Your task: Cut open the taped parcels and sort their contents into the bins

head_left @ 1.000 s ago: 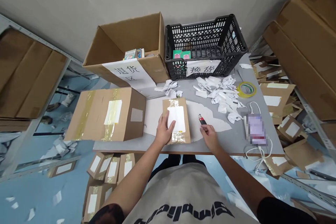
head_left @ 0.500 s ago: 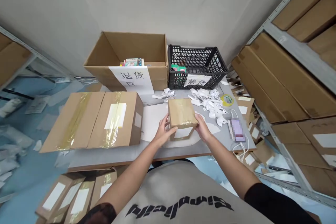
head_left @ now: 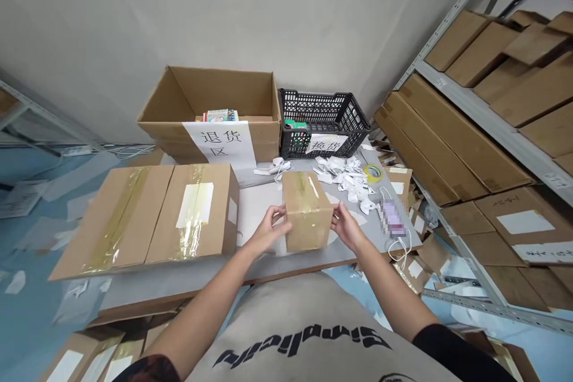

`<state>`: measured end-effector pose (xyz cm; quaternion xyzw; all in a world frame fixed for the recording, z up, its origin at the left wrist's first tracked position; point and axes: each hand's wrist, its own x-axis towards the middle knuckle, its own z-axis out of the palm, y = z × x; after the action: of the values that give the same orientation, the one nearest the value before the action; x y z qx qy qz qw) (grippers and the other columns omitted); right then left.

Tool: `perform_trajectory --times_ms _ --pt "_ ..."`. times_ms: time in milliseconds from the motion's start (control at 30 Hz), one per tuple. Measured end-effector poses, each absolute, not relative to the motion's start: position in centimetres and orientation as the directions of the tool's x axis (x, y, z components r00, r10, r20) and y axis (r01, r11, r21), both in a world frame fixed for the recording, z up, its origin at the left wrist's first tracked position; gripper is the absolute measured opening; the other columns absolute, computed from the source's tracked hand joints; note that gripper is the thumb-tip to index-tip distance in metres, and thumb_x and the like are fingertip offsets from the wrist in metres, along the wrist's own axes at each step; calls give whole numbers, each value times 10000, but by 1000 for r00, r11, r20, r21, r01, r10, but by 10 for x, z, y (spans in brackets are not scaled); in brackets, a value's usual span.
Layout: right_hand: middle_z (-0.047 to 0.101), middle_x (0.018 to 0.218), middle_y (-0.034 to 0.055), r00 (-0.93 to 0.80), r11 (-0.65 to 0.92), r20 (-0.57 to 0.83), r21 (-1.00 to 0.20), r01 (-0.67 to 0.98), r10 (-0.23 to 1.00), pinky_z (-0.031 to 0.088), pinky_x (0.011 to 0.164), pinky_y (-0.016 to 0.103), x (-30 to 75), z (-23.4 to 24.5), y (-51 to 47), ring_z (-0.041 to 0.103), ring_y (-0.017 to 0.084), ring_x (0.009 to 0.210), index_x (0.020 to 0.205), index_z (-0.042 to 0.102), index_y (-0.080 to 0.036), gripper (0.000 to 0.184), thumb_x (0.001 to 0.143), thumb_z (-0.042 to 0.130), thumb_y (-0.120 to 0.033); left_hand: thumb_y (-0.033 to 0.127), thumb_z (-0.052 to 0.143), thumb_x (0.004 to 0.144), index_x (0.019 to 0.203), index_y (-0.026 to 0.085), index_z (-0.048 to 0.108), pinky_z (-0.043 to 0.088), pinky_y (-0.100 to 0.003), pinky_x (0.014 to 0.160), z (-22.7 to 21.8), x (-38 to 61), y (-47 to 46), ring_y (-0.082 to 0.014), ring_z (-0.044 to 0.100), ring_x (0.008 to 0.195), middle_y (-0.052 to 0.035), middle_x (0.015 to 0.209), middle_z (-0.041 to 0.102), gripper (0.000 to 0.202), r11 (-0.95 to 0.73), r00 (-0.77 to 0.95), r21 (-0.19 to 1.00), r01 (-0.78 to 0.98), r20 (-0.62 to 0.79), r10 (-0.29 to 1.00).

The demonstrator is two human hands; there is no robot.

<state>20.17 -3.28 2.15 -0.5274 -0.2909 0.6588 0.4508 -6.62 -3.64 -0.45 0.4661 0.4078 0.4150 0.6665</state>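
Observation:
A small taped cardboard box [head_left: 308, 215] is held between my hands, close to the front edge of the table. Clear tape runs over its top and down the side facing me. My left hand [head_left: 271, 228] is at the box's left side, fingertips against it and thumb near the front corner. Against the right side press the fingers of my right hand [head_left: 347, 224]. The underside of the box is hidden. Left of it on the table [head_left: 156, 286] lie two larger taped boxes, the nearer one [head_left: 192, 215] bearing a white label.
Behind stand an open carton [head_left: 264, 137] with a paper sign and a black plastic crate [head_left: 324, 110]. Crumpled paper scraps [head_left: 347, 179], a yellow tape roll [head_left: 373, 173] and a phone with a cable [head_left: 393, 218] lie at right. Shelves of cartons [head_left: 465, 131] flank the table.
My hands have turned the small box: its white-labelled side has gone from the front, and a taped side now faces me. The head view has shifted slightly.

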Motion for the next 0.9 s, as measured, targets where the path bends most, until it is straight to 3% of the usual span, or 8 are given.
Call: perform_trajectory --times_ms 100,167,300,500,567,667,767,900 --pt "716 1041 44 -90 -526 -519 -842 -119 850 520 804 385 197 7 -31 675 255 960 1138 646 -310 449 760 689 -549 724 499 834 1228 239 484 505 -454 938 -16 -50 -34 -290 544 1241 -146 1343 555 625 457 170 885 -85 -439 882" --pt "722 1044 51 -148 -573 -563 -819 -35 813 520 806 396 194 -3 -32 673 264 965 1161 652 -303 484 712 744 -460 720 528 818 1332 231 450 518 -438 901 -23 -37 -35 -302 577 1194 -155 1306 589 715 525 152 851 -5 -518 842" --pt "726 987 38 -165 -566 -552 -823 -51 817 509 848 397 200 -9 -29 666 257 955 1091 679 -293 450 665 777 -398 596 655 782 1385 238 463 482 -444 972 -28 -22 -43 -317 555 1221 -148 1407 510 727 429 132 903 7 -427 895" --pt "703 1045 24 -200 -376 -321 -843 -386 926 496 843 362 218 9 -10 643 232 983 949 660 -283 328 797 650 -574 442 731 757 1332 306 453 361 -432 1117 -4 -23 -49 -288 362 1410 -65 1546 347 653 121 63 981 -155 -112 992" --pt "695 1096 22 -193 -354 -301 -855 -379 934 491 836 362 218 9 -7 637 233 990 1009 654 -295 367 813 619 -604 508 665 806 1332 311 446 385 -443 1094 -1 -22 -49 -291 400 1383 -70 1525 381 603 149 49 973 -178 -142 989" --pt "691 1127 7 -207 -438 -392 -853 -284 896 485 792 351 218 -2 -9 638 235 976 1127 626 -332 429 787 642 -593 657 464 879 1441 329 341 439 -457 1031 -5 -16 -49 -293 468 1330 -94 1487 426 662 343 30 917 -205 -344 938" --pt "696 1079 2 -246 -509 -459 -835 -208 854 481 763 333 222 -13 -12 638 233 946 1060 634 -308 405 753 669 -569 722 396 874 1494 313 287 488 -443 963 -8 -8 -49 -303 500 1298 -125 1475 434 751 480 15 862 -163 -485 875" --pt "684 872 8 -223 -484 -437 -842 -238 871 487 766 330 233 -9 -13 648 226 886 807 584 -263 424 780 571 -685 565 602 824 1418 260 445 455 -442 1020 6 -12 -50 -308 465 1322 -130 1464 450 686 353 61 932 -85 -349 935"
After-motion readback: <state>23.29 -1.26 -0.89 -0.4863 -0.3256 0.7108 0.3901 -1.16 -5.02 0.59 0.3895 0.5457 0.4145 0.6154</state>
